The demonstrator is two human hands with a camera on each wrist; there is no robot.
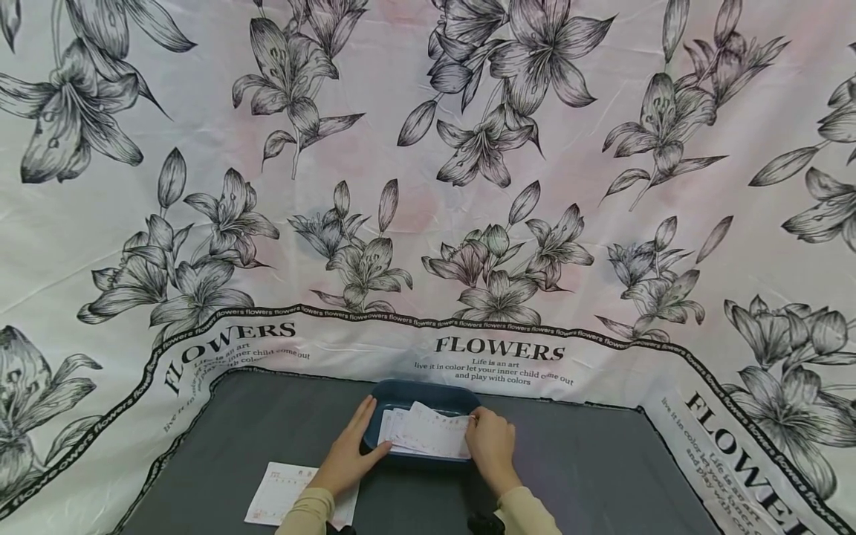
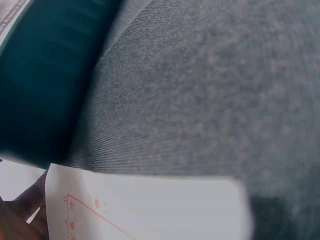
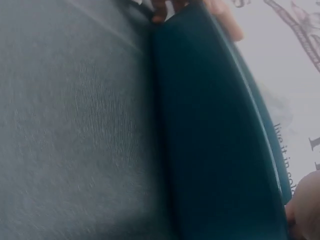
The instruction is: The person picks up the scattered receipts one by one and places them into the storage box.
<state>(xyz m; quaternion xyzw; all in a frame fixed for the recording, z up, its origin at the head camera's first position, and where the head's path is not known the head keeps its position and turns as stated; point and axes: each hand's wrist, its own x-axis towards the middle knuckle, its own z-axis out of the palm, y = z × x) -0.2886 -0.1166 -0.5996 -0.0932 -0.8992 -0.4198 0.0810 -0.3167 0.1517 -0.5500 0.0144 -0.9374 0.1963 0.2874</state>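
Note:
A dark blue rectangular tub (image 1: pixel 428 388) stands on the grey surface, with several white printed paper slips (image 1: pixel 431 433) overlapping inside it. My left hand (image 1: pixel 351 449) lies at the tub's left end, its fingers extended along the side and its thumb at the near left corner. At the right end, my right hand (image 1: pixel 493 446) has curled fingers and pinches the right edge of the top slip beside the rim. In the right wrist view the tub's long wall (image 3: pixel 215 125) shows, with part of the right hand (image 3: pixel 306 205) at its near end.
A white printed sheet (image 1: pixel 277 490) lies flat on the grey surface (image 1: pixel 582 468), partly under the left forearm. Behind and at both sides hangs a white cloth (image 1: pixel 374 338) with flower prints and lettering.

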